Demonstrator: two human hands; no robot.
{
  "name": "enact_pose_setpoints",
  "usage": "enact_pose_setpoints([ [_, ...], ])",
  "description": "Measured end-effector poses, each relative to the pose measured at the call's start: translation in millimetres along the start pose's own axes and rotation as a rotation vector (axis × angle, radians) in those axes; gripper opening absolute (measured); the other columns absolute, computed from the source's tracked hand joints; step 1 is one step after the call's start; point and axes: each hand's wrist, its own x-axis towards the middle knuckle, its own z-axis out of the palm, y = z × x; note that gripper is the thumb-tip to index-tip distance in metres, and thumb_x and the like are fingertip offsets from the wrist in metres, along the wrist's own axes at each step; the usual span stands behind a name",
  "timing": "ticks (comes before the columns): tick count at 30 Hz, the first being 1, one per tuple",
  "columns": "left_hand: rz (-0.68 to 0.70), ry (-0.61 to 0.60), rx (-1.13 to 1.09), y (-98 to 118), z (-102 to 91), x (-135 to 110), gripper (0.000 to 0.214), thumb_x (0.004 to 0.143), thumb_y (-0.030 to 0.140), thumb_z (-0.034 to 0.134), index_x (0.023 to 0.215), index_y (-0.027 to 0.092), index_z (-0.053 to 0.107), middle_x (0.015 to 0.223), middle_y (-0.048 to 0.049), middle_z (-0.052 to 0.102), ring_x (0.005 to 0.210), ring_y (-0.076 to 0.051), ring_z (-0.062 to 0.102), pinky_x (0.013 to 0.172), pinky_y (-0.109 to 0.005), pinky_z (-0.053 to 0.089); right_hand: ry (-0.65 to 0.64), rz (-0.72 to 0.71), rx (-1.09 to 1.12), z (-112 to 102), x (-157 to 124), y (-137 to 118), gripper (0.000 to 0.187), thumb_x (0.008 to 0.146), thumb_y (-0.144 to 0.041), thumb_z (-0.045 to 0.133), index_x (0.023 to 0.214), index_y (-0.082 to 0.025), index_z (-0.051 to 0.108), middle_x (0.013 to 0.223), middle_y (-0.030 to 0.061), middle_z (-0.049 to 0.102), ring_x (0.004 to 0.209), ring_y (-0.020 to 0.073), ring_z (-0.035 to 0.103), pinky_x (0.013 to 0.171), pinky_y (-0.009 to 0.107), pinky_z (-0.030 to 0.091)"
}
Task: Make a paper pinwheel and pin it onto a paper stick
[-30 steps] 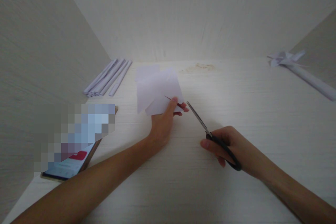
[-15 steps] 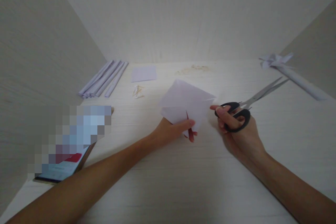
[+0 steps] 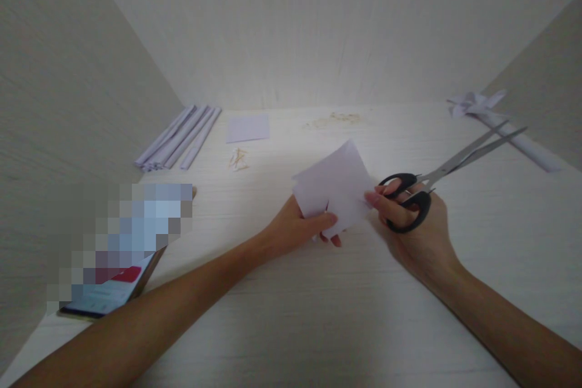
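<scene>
A small white sheet of paper (image 3: 339, 179) with a slit cut in its near side is pinched in my left hand (image 3: 302, 224), the thumb on top and the fingertips showing underneath. My right hand (image 3: 421, 224) has its fingers through the black handles of a pair of scissors (image 3: 448, 167). The slightly parted blades point up and to the right, away from the paper. Thumb and forefinger of that same hand meet the paper's right edge.
Several rolled paper tubes (image 3: 182, 136) lie at the back left, beside a flat paper square (image 3: 248, 128) and small sticks (image 3: 239, 159). A paper pinwheel-like piece on a tube (image 3: 531, 148) lies at the right. A partly blurred phone (image 3: 131, 260) stands at the left wall.
The paper has turned in my left hand and shifted slightly right. My right thumb and forefinger have come to its edge, while the scissors have swung a little up and right.
</scene>
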Motion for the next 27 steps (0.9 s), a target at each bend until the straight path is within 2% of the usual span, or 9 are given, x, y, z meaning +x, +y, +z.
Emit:
enact_pose_setpoints([
  [4,0.074,0.049,-0.212,-0.3,-2.0,5.8,0.014,0.067,0.027,0.057,0.070,0.014,0.055,0.053,-0.0015,0.058,0.044,-0.012,0.057,0.041,-0.019,0.040,-0.048,0.044,-0.108,-2.9,1.6,3.1,0.024,0.053,-0.013,0.072,0.064,-0.020,0.052,0.063,-0.0048,0.052,0.047,0.0058,0.043,0.042,0.019,0.034],
  [7,0.105,0.039,-0.289,1.1,-3.6,6.6,0.026,0.063,0.036,0.061,0.078,0.015,0.056,0.063,-0.0028,0.058,0.050,-0.013,0.059,0.042,-0.020,0.041,-0.007,0.088,-0.057,0.3,1.2,1.8,0.024,0.053,-0.017,0.072,0.064,-0.020,0.051,0.052,-0.0071,0.045,0.042,0.0057,0.040,0.038,0.019,0.031],
  [11,0.145,0.029,-0.210,2.7,-3.0,4.8,0.028,0.055,0.032,0.068,0.074,0.014,0.057,0.061,-0.0024,0.058,0.055,-0.012,0.056,0.047,-0.020,0.044,0.009,0.164,0.085,8.3,-3.4,-2.9,0.025,0.052,-0.018,0.072,0.061,-0.019,0.049,0.049,-0.0079,0.045,0.042,0.0057,0.043,0.040,0.019,0.035],
  [14,0.140,0.082,-0.107,3.0,0.0,3.5,0.022,0.057,0.030,0.067,0.068,0.013,0.058,0.054,-0.0020,0.058,0.049,-0.011,0.054,0.044,-0.020,0.044,-0.035,0.201,0.095,11.9,-9.0,-3.8,0.023,0.054,-0.017,0.071,0.061,-0.019,0.049,0.049,-0.0075,0.047,0.042,0.0053,0.044,0.039,0.018,0.034],
  [18,0.096,0.193,0.075,4.2,6.6,1.8,0.022,0.064,0.033,0.060,0.054,0.014,0.057,0.046,-0.0005,0.055,0.039,-0.008,0.048,0.038,-0.020,0.041,-0.130,0.187,0.015,13.3,-15.3,-1.1,0.023,0.056,-0.018,0.071,0.064,-0.019,0.049,0.045,-0.0069,0.048,0.041,0.0065,0.044,0.038,0.018,0.032],
  [21,0.060,0.305,0.173,5.5,10.9,0.6,0.022,0.063,0.030,0.061,0.050,0.015,0.054,0.043,0.0022,0.051,0.037,-0.007,0.044,0.036,-0.018,0.038,-0.153,0.157,-0.112,14.3,-17.1,-1.1,0.025,0.055,-0.021,0.071,0.061,-0.018,0.047,0.042,-0.0073,0.046,0.037,0.0055,0.039,0.034,0.018,0.027],
  [24,0.060,0.430,0.165,5.3,12.7,0.3,0.017,0.060,0.028,0.064,0.054,0.016,0.054,0.048,0.0029,0.053,0.038,-0.007,0.045,0.035,-0.017,0.038,-0.153,0.132,-0.229,15.6,-16.9,-3.0,0.025,0.057,-0.026,0.070,0.059,-0.017,0.047,0.041,-0.0073,0.044,0.036,0.0054,0.038,0.033,0.018,0.026],
  [27,0.061,0.475,0.154,3.3,12.3,0.7,0.016,0.059,0.028,0.065,0.055,0.016,0.055,0.050,0.0030,0.055,0.039,-0.007,0.046,0.036,-0.017,0.038,-0.160,0.124,-0.248,16.4,-16.0,-3.8,0.024,0.059,-0.030,0.068,0.061,-0.018,0.048,0.043,-0.0067,0.046,0.037,0.0063,0.040,0.034,0.019,0.029],
])
